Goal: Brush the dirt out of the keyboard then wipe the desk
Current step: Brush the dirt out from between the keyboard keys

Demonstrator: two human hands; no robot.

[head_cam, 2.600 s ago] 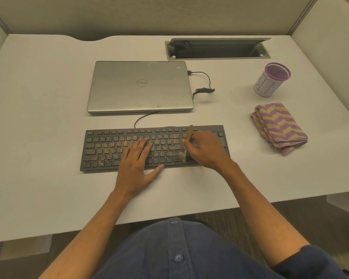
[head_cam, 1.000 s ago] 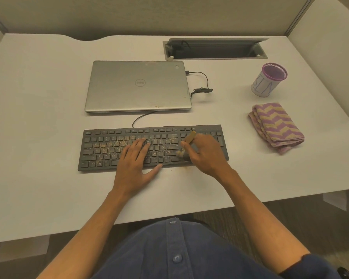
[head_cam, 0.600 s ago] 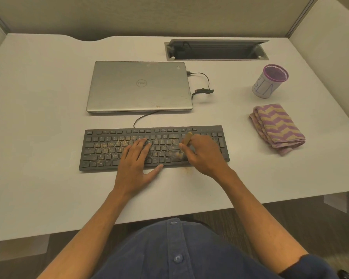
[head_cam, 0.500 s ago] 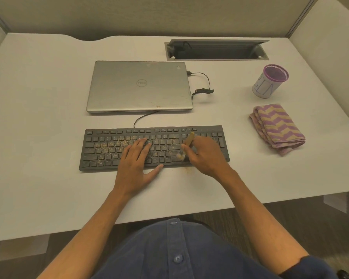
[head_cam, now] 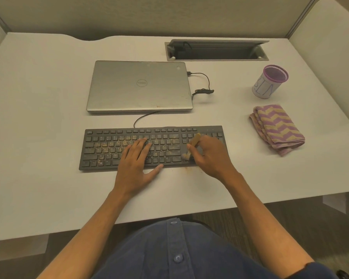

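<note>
the right end of the keyboard (head_cam: pixel 129 150) is hidden under the right hand (head_cam: pixel 210 156), and part of the middle keys under the left hand (head_cam: pixel 135 166). the brush (head_cam: pixel 191 147) is mostly covered by curled fingers; only its handle tip and pale bristles are seen, the bristles blurred on the lower right keys. the left hand is laid flat, fingers straight, on the keys. the pale tabletop (head_cam: pixel 38 117) is cut off at the edges, with beige panels behind. a closed laptop (head_cam: pixel 139 87) lies behind the keyboard, a folded cloth (head_cam: pixel 278 127) and cup (head_cam: pixel 270 81) well right. tan dirt (head_cam: pixel 113 146) is scattered on the left keys.
</note>
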